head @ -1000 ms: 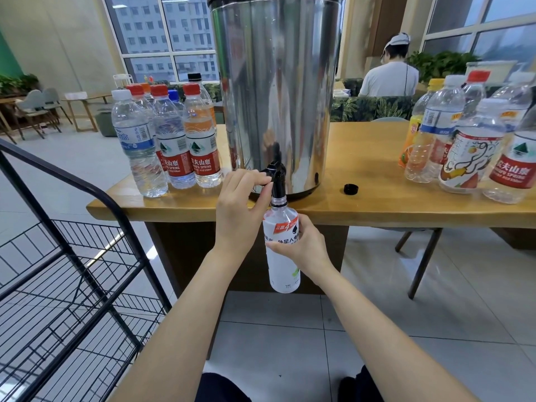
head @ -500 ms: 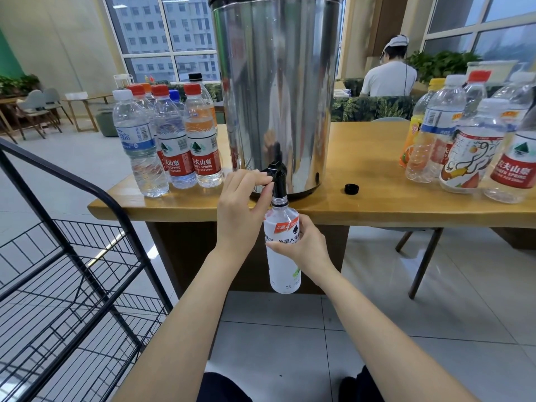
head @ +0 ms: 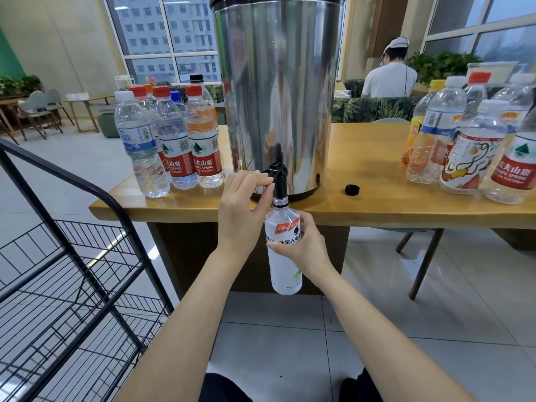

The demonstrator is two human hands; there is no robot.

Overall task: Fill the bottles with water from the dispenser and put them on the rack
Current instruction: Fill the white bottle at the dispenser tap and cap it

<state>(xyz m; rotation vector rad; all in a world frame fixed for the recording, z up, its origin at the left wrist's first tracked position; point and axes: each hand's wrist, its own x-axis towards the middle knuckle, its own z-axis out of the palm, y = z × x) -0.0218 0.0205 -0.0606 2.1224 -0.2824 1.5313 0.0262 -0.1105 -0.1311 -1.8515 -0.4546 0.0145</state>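
We begin with the wooden table (head: 377,204), which stretches across the scene in front of us, and the black wire rack (head: 72,271) standing on the floor at near left. At the table's near edge stands the stainless steel dispenser (head: 278,97). To its left is a cluster of capped bottles (head: 174,140) that look full of water, and at far right a second cluster, the clear bottles (head: 464,149), which look mostly empty. The white-labelled bottle (head: 285,274) that we are filling hangs upright just below the table edge, its open neck right under the black tap (head: 279,181) at the dispenser's foot. Our right hand (head: 301,245) is wrapped around its upper body, thumb and fingers curled over the label. Our left hand (head: 240,210) is closed on the tap's lever, fingers over the top and thumb beneath. We cannot read the water level through the label. We judge the bottle to be thin plastic: light when empty, heavier as it fills, with soft walls that give under pressure. With no cap on, a hard squeeze could push water out, so we would grip evenly round the labelled shoulder, where the wall is stiffest, and watch for wet, slippery plastic. Smallest of all, a black cap (head: 352,189) lies on the table just right of the dispenser, probably this bottle's.
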